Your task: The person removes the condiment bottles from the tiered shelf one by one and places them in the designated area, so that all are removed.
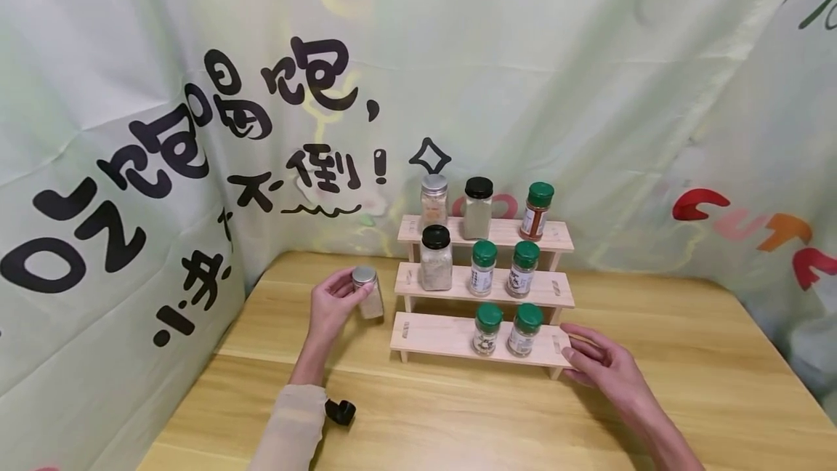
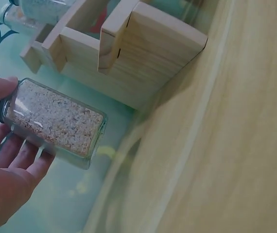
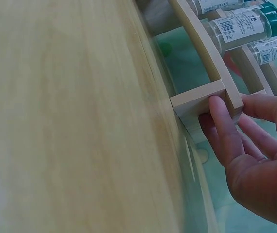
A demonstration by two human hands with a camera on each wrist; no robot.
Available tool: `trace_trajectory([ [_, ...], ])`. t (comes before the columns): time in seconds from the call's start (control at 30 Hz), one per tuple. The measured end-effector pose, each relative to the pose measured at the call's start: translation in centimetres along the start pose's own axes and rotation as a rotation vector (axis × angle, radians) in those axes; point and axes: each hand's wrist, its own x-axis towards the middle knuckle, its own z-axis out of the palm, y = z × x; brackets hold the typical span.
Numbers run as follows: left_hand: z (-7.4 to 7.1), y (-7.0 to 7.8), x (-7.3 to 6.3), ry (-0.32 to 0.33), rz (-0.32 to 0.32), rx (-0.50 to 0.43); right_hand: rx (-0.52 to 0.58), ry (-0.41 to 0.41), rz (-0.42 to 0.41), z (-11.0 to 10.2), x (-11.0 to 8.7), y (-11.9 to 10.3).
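My left hand (image 1: 332,304) grips a square glass spice jar (image 1: 371,302) with a silver lid, left of the rack. Pale coarse grains (image 2: 56,116) fill this jar, which is tilted in the left wrist view. At the other side, my right hand (image 1: 604,365) holds the right end of the lowest step of a three-step wooden rack (image 1: 438,336), fingers (image 3: 221,121) around the board end and its leg. Two green-lidded jars (image 1: 521,340) stand on that lowest step, towards the right; its left part is bare wood.
The middle step bears a black-lidded jar (image 1: 436,260) and two green-lidded jars (image 1: 482,271). On the top step are silver-, black- and green-lidded jars (image 1: 478,213). A printed curtain (image 1: 588,93) hangs behind the wooden table (image 1: 458,420). A small black object (image 1: 341,411) is by the left sleeve.
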Motion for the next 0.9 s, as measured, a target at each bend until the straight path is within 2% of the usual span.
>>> trace_trajectory([
  [0.2,-0.3,-0.6,1.9,-0.021,-0.021,0.007,0.002,-0.018,-0.020,0.4,0.3,-0.1],
  [0.33,-0.4,-0.9,3.2,-0.057,-0.050,0.029,0.013,-0.008,-0.017,0.6,0.2,-0.1],
  [0.5,-0.4,-1.2,4.5,-0.087,-0.072,0.007,0.012,-0.005,-0.024,0.4,0.1,0.1],
  [0.9,0.6,-3.0,6.5,-0.178,-0.106,-0.012,0.018,-0.002,-0.004,0.1,-0.2,0.0],
])
